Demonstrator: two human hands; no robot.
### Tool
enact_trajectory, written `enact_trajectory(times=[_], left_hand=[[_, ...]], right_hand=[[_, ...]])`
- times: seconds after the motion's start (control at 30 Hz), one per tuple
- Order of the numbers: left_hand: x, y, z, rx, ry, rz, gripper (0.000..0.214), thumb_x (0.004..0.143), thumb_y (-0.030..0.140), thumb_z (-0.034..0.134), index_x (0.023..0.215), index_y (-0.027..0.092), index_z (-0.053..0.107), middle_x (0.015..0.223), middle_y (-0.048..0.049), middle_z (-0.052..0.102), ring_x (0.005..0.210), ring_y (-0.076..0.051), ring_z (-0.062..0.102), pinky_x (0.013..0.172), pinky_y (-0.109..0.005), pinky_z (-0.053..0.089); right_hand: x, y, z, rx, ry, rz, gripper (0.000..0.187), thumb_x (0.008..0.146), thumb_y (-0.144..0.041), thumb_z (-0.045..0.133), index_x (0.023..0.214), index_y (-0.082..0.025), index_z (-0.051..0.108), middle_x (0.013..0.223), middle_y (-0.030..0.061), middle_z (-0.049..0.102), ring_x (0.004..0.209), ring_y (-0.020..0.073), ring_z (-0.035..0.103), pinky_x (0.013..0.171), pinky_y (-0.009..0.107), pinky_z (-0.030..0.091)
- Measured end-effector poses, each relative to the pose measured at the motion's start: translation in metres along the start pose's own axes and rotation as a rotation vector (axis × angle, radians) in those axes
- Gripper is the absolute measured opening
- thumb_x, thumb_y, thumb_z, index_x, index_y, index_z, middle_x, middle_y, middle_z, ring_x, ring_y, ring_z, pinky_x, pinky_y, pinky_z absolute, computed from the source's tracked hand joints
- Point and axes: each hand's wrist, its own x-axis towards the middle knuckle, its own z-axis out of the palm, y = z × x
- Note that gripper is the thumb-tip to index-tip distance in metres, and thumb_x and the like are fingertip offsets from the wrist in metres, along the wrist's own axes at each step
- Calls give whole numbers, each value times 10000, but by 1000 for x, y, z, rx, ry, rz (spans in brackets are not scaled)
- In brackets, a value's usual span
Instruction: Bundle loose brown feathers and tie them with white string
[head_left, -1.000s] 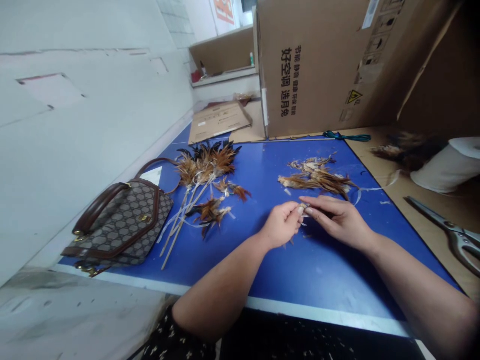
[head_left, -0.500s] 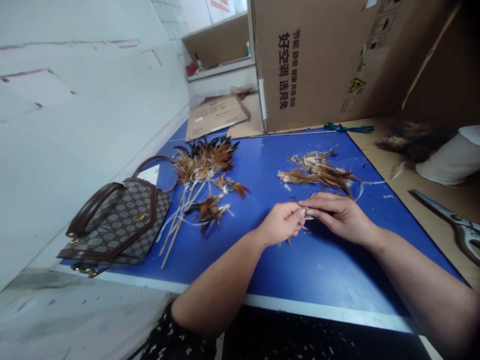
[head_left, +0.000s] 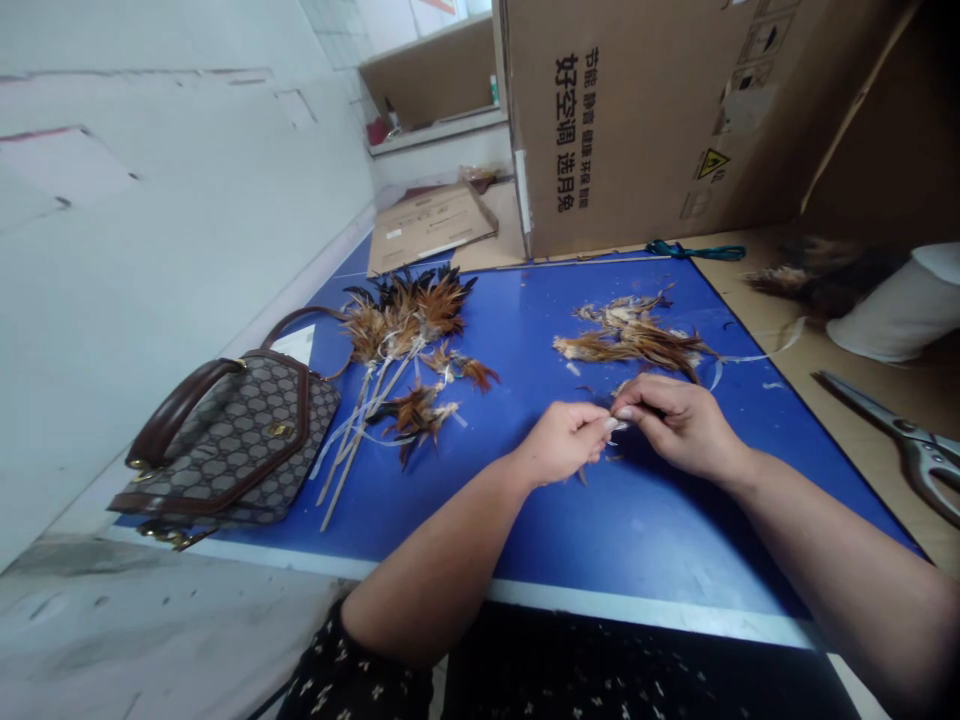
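My left hand (head_left: 566, 442) is closed in a pinch above the blue table mat (head_left: 480, 510). Brown feather tips (head_left: 583, 476) poke out below its fingers. My right hand (head_left: 679, 425) meets it fingertip to fingertip, thumb and forefinger pressed together. A small whitish bit shows between the two hands; the fingers cover most of what they pinch. Just beyond lies a loose pile of brown feathers (head_left: 637, 345). On the left are feather bunches on sticks (head_left: 405, 315), with a smaller feather bunch (head_left: 420, 415) tied with pale ribbon nearby.
A patterned handbag (head_left: 247, 430) stands at the left by the wall. Scissors (head_left: 900, 430) and a white roll (head_left: 896, 305) lie on the right, near a green cord (head_left: 694, 250). A big cardboard box (head_left: 637, 130) rises behind the mat, beside flat cardboard (head_left: 431, 230).
My right hand's fingertips have shifted slightly to the right, and its fingers have drawn in more. The left hand stays nearly in place. The whole view has tilted a little.
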Motion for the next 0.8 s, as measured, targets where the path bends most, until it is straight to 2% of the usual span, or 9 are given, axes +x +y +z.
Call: enact_trajectory(times=[0.1,0.2,0.3,0.43,0.57,0.67,0.8], left_hand=[[2,-5,-3,90,68,49,429,899,527,702,708,167,569,608,32,457,525,-76,407,509,-235,323],[3,-7,-4,91,115,51,417,888,520,721,714,158,606,585,32,454,515,-78,405,500,-228,329],[3,-6,-3,76,139,27,393,874,504,742,758,139,657,583,37,460,504,-70,399,492,-218,327],[3,-2,-1,54,153,-35,355,872,460,745,917,108,727,622,43,494,505,-53,392,507,-210,340],[2,0,2,-7,133,-65,340,881,431,734,944,97,730,641,48,486,505,-40,378,504,-206,318],[2,1,3,-81,127,-80,317,894,407,726,941,94,717,658,50,484,494,-29,361,494,-205,297],[3,2,3,-143,146,-92,283,900,370,718,933,89,704,679,38,507,476,-25,369,464,-202,272]], right_hand=[[1,-4,0,25,5,9,190,1002,-352,620,905,-258,753,854,55,753,798,224,710,761,366,574],[0,-9,-2,27,2,46,219,996,-382,634,1102,-258,779,970,65,786,855,229,736,797,363,594],[-3,-9,-3,31,-9,85,337,978,-406,650,1249,-230,744,1009,84,783,801,221,726,692,336,593],[-6,-4,-2,91,-4,106,355,983,-392,650,1281,-214,721,939,79,771,746,202,707,617,301,571],[-6,0,-1,78,27,76,312,986,-363,654,1255,-229,740,931,71,771,717,192,697,587,291,548],[-5,1,-3,40,52,-13,274,979,-299,666,1228,-244,767,942,68,766,767,197,702,663,313,557],[-2,2,-4,28,38,-101,329,987,-227,647,1293,-272,761,906,61,751,785,200,689,711,342,553]])
